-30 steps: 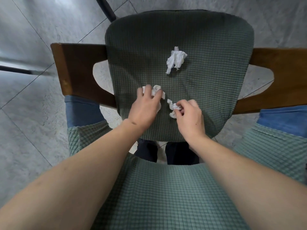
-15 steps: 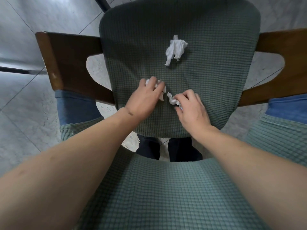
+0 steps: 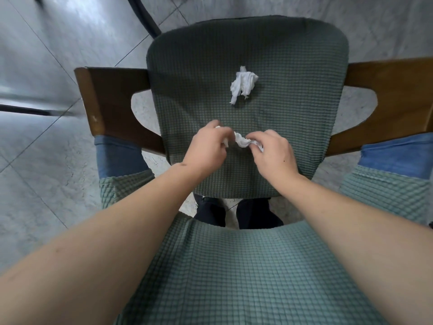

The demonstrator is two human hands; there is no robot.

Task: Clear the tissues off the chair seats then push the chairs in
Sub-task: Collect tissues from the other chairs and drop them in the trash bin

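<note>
— While both hands work at the near half of the chair seat [image 3: 281,55], where do the tissues lie?
— One crumpled tissue [image 3: 243,84] lies loose on the green waffle-weave cover, at twelve o'clock from the hands and well apart from them. The left hand [image 3: 206,150] is curled shut around a wad of tissue [image 3: 225,142], white showing past its fingers. The right hand [image 3: 274,152] pinches a second wad [image 3: 242,141] between thumb and fingertips; the two wads sit just beside each other between the hands.

— What stands around the seat?
— Brown wooden armrests [image 3: 112,104] flank it at nine and three o'clock, with blue padding below them. A second green cover [image 3: 234,277] fills the view at six o'clock, under the forearms, and dark shoes [image 3: 210,212] show in the gap between it and the seat. Grey floor tiles [image 3: 46,160] lie all round, and nothing covers the loose tissue.

— And against half a second ago?
— Then the left hand lay flatter on its tissue; it has since closed into a fist and both hands have lifted slightly. The loose tissue has not shifted on the seat
</note>
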